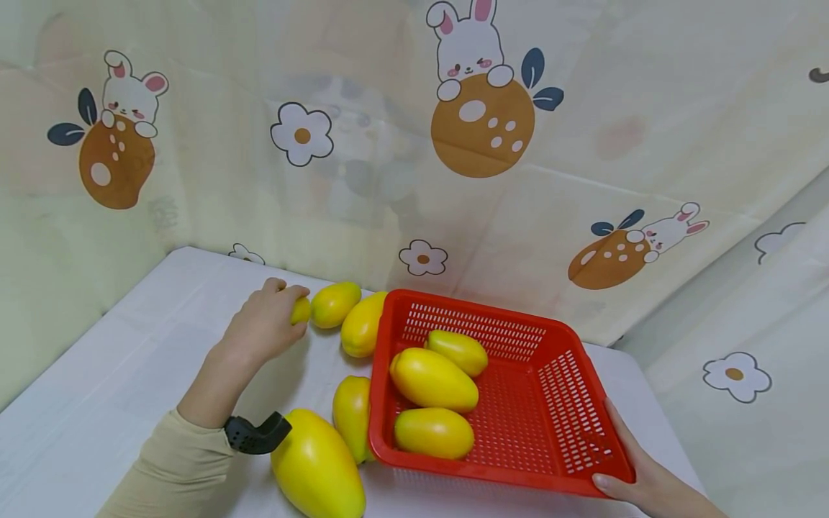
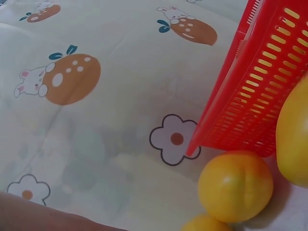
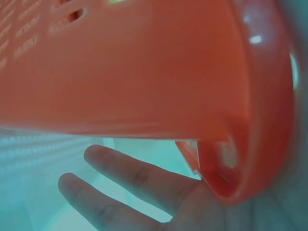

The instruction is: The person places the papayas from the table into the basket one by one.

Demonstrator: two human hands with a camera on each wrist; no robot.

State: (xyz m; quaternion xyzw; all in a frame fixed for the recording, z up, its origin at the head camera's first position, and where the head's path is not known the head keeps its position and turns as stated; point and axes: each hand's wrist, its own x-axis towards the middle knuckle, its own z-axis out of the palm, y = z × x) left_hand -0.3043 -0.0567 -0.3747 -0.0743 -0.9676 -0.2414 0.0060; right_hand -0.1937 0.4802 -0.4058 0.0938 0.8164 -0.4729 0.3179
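My left hand point(image 1: 264, 322) is at the back left of the table, its fingers around a small yellow mango-like fruit point(image 1: 301, 311) that is mostly hidden. Just to its right lies another yellow fruit point(image 1: 335, 305), and a further one point(image 1: 360, 331) sits against the red plastic basket point(image 1: 518, 410). With the thumb over the rim and the fingers beneath, my right hand point(image 1: 641, 471) holds the basket by its near right corner. Two fingers point(image 3: 134, 175) stretch out below the rim in the right wrist view. Three yellow fruits point(image 1: 434, 380) lie along the basket's left side.
Left of the basket, a large yellow fruit point(image 1: 319, 464) lies near the front, with a smaller one point(image 1: 352, 410) beside it. A white cloth point(image 1: 162, 338) covers the table. A patterned curtain point(image 1: 363, 216) hangs along the back and sides.
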